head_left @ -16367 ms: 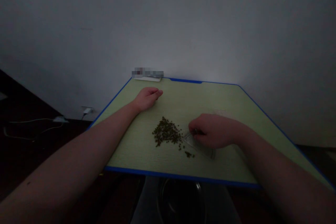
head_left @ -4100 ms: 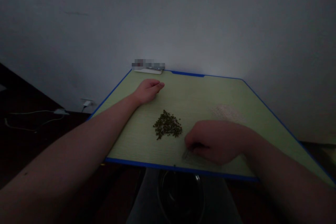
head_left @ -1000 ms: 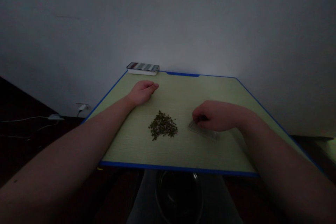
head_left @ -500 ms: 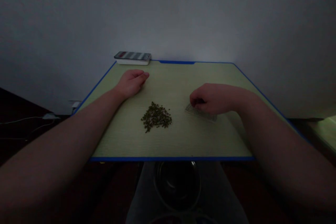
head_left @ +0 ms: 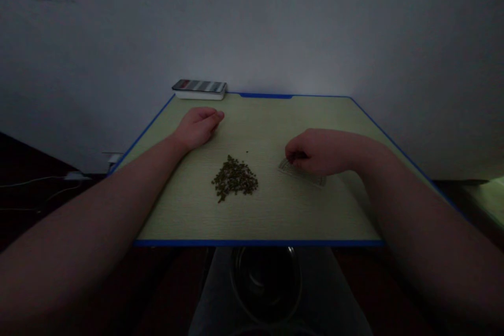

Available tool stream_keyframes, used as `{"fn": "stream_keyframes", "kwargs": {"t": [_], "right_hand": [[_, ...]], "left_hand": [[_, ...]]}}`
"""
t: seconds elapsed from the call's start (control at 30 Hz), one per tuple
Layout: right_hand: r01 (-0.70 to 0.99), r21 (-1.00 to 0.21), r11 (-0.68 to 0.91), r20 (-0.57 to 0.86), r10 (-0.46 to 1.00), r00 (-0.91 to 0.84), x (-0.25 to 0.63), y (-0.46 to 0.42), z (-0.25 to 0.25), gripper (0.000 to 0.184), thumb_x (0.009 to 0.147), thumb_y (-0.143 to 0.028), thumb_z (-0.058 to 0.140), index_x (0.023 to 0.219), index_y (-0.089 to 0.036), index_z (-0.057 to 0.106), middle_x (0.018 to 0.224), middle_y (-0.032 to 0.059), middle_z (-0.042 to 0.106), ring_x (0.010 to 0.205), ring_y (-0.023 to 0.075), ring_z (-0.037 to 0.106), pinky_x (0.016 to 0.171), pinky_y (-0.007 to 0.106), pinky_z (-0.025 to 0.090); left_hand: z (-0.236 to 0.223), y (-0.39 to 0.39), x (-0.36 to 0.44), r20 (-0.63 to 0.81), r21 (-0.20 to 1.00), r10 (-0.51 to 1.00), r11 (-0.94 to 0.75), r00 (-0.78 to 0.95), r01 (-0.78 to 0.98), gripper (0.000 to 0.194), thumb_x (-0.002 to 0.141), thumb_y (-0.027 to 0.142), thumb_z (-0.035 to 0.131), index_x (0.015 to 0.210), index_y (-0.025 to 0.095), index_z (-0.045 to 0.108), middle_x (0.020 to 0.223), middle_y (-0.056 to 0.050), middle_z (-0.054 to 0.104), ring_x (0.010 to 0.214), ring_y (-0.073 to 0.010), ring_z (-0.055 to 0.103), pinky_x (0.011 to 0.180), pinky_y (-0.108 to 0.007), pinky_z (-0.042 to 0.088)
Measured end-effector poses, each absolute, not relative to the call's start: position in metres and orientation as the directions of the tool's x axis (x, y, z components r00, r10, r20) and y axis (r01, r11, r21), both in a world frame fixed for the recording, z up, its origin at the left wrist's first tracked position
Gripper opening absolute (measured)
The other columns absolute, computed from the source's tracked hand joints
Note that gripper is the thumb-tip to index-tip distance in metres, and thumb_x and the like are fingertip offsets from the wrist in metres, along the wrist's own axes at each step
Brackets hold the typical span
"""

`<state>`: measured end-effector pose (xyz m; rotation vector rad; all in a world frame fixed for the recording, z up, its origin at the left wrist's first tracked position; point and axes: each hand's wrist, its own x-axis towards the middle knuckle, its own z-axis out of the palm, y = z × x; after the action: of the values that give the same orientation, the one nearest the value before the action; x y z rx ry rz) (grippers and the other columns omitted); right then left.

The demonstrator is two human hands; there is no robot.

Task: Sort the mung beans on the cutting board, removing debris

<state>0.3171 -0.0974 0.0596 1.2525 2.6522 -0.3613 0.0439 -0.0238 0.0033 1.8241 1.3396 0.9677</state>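
On the left of the pale table lies my left hand (head_left: 200,127), closed in a loose fist, its thumb against the curled forefinger and no object showing. A small heap of greenish-brown beans or seeds (head_left: 235,177) is spread in front of it, and one stray grain sits just beyond the heap. My right hand (head_left: 311,151) is closed in a pinch, palm down, over a clear plastic protractor-like plate (head_left: 284,166) with fine markings. The hand covers much of this plate. Whatever its fingertips pinch is hidden in shadow.
A phone (head_left: 200,85) lies on a white box (head_left: 200,95) at the table's back left corner. Blue edging (head_left: 260,243) runs round the table. A shiny metal bowl (head_left: 265,283) is on the lap below the front edge. White cables (head_left: 74,175) lie at left.
A single grain now lies apart beyond the heap, where none was before. Both hands keep nearly the same places; the whole view has shifted slightly.
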Motion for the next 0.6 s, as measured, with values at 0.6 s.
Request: {"fn": "stream_keyframes", "kwargs": {"t": [0.6], "right_hand": [[0.762, -0.170, 0.624, -0.063, 0.765, -0.641, 0.279, -0.016, 0.074, 0.027, 0.080, -0.019, 0.046, 0.103, -0.015, 0.059, 0.099, 0.0082, 0.063, 0.079, 0.0161, 0.054, 0.066, 0.025, 0.037]], "left_hand": [[0.002, -0.017, 0.041, 0.213, 0.914, 0.961, -0.260, 0.178, 0.313, 0.037, 0.076, 0.042, 0.048, 0.050, 0.018, 0.039, 0.040, 0.004, 0.036, 0.038, -0.0070, 0.031, 0.040, -0.024, 0.022]]}}
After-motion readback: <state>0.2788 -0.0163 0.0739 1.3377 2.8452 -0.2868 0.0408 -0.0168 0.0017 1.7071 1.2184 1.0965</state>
